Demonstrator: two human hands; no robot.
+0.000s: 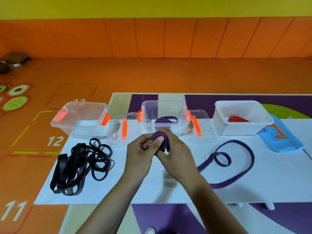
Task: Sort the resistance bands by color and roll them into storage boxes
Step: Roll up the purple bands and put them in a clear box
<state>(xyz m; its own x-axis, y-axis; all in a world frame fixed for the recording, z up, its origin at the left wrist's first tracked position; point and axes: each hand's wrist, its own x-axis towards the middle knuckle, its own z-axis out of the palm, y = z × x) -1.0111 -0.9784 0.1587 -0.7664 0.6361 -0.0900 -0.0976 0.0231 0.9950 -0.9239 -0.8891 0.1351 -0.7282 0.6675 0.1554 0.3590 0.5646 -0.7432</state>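
Both hands hold a small roll of a purple resistance band [166, 141] above the white table. My left hand [141, 153] pinches the roll from the left, thumb on its face. My right hand [175, 156] wraps round it from the right. The band's loose tail [236, 162] curls across the table to the right. Behind the hands stands a clear box [164, 105] with a rolled purple band [166, 119] inside. A clear box [79, 119] stands at the left with no band visible in it. A white box [241, 117] at the right holds a red band [236, 119]. A tangle of black bands [81, 166] lies at the left.
Two clear lids with orange handles [124, 129] [199, 127] lie between the boxes. A blue lid [280, 137] lies at the far right. The table [168, 188] is low, on an orange floor with numbered markings. Its front edge runs just below my forearms.
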